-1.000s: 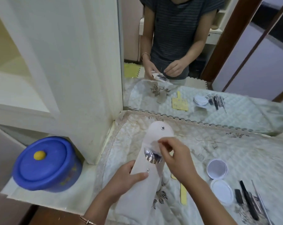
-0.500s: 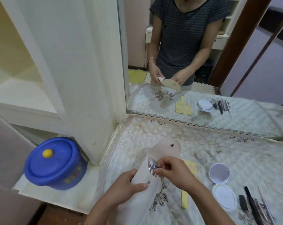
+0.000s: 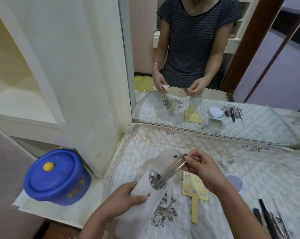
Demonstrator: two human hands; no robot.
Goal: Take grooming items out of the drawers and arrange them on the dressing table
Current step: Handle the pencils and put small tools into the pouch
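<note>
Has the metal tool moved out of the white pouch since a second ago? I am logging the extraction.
Yes. The metal tool, pinched by the right hand, has slid up and right, out of the white pouch, past its flap snap.

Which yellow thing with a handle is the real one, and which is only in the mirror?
The real yellow paddle lies on the cloth just below the right hand, handle toward the camera. The other one sits higher up, inside the mirror.

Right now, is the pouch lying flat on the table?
No, the left hand holds the pouch up while the right hand pulls metal tools out.
</note>
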